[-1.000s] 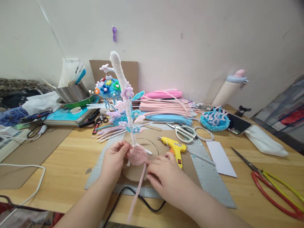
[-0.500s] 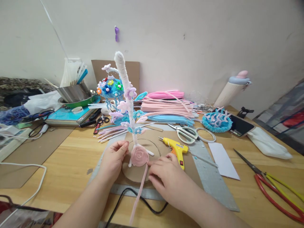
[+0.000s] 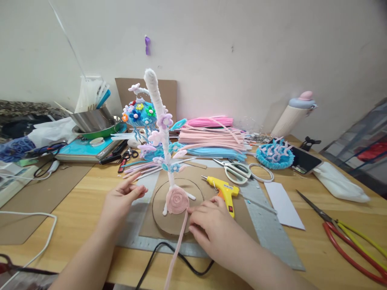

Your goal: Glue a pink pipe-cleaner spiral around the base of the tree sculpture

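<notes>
A coiled pink pipe cleaner (image 3: 177, 200) stands at the foot of a white fuzzy stem (image 3: 165, 141) with lilac and blue flowers. Its loose tail runs down towards me over a cardboard sheet (image 3: 148, 227) marked with a circle. My right hand (image 3: 211, 223) is closed at the coil's lower right edge, fingertips pinching the strip where it leaves the spiral. Left of the stem, my left hand (image 3: 121, 201) is empty and raised, fingers apart, touching nothing. A yellow glue gun (image 3: 223, 190) lies just beyond my right hand.
White-handled scissors (image 3: 237, 171) and a tape roll (image 3: 262, 172) lie behind the glue gun. Red-and-yellow-handled scissors (image 3: 338, 233) are at the right. Pink pipe cleaner bundles (image 3: 211, 135) lie at the back. A black cord (image 3: 160, 244) crosses the front; a steel bowl (image 3: 93, 120) stands back left.
My left hand has moved left, away from the coil and stem, and its fingers have spread. My right hand stays at the coil's edge.
</notes>
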Tool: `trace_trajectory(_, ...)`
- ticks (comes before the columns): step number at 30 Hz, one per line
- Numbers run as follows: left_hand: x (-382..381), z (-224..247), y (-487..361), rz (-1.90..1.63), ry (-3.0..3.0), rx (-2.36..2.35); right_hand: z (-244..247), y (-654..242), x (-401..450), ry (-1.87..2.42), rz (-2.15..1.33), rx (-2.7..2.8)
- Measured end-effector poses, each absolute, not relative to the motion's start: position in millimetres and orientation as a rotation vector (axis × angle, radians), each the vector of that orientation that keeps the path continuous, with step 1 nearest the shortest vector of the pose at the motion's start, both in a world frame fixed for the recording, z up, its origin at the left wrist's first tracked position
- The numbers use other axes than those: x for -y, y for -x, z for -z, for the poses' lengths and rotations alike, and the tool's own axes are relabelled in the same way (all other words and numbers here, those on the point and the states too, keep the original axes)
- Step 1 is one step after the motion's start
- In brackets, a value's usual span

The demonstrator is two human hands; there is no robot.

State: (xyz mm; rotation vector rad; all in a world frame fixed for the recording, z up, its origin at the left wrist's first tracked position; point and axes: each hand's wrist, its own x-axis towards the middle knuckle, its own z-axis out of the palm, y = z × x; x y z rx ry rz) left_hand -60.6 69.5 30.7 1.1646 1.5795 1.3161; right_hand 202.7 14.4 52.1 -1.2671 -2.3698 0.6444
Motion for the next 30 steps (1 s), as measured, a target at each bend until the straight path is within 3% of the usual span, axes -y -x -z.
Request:
trace_trajectory(13,-79.1,-43.0,92.3,-0.973,-1.705,-2.321,-51.0,-202.2,-13.9,1.240,-0.656,2.337)
trace_trajectory(22,-83.9,-30.5,102.4,-0.930,-1.520,-2.128,-49.0,-202.9,-13.4,1.235,-0.676,2.307)
trace_trajectory(30,-81.4,-33.2,91.3,-0.958,-1.701,-2.139,-49.2,-201.1,-15.0,1.252,-0.657,2.312)
